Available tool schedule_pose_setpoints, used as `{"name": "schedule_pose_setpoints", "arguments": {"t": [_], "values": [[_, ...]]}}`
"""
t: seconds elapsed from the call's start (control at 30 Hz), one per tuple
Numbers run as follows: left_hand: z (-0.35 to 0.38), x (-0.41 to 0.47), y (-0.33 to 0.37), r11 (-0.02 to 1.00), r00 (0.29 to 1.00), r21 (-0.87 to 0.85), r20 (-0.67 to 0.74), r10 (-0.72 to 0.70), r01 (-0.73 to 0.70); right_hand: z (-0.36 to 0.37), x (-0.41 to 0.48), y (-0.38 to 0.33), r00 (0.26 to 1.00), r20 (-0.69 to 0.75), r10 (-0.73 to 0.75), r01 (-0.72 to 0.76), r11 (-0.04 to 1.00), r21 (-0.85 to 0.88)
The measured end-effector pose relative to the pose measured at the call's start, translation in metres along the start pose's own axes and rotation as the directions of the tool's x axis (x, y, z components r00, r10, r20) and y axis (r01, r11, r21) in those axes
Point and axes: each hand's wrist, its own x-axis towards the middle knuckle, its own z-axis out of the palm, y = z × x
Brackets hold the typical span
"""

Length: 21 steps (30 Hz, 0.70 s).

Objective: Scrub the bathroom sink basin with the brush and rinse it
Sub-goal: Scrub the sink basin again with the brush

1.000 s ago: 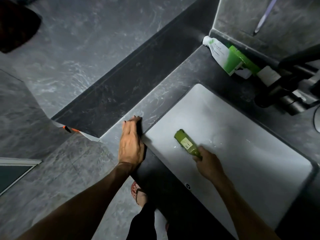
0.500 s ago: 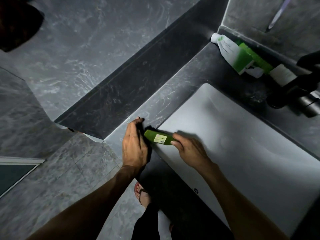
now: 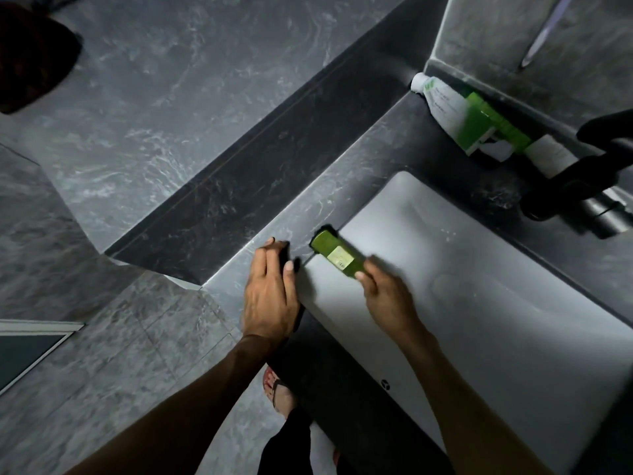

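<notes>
A white rectangular sink basin [image 3: 479, 303] is set into a dark marbled counter [image 3: 359, 186]. My right hand [image 3: 387, 296] grips the near end of a green brush [image 3: 337, 256] with a pale label on its back. The brush head lies at the basin's left rim, bristles down and hidden. My left hand [image 3: 270, 293] rests flat on the counter just left of the basin, fingers straight, a short gap from the brush.
A black faucet [image 3: 582, 186] stands at the far right of the counter. Green and white tubes [image 3: 472, 121] lie against the back wall. Below the counter edge I see tiled floor [image 3: 102, 371] and a sandalled foot [image 3: 279, 392].
My right hand swept the brush from the basin floor left to the rim beside my left hand, then turned it to point up the left edge. My left hand stayed on the counter.
</notes>
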Motion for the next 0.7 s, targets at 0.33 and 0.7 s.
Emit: {"name": "schedule_pose_setpoints", "arguments": {"t": [0.33, 0.7], "values": [[0.004, 0.0, 0.008, 0.982, 0.997, 0.18, 0.064, 0.037, -0.049, -0.009, 0.002, 0.001, 1.0, 0.012, 0.003, -0.003, 1.0, 0.007], [0.008, 0.007, 0.004, 0.875, 0.953, 0.392, 0.211, 0.215, -0.284, -0.066, 0.02, 0.017, 0.981, -0.048, 0.188, -0.193, 0.969, -0.154]]}}
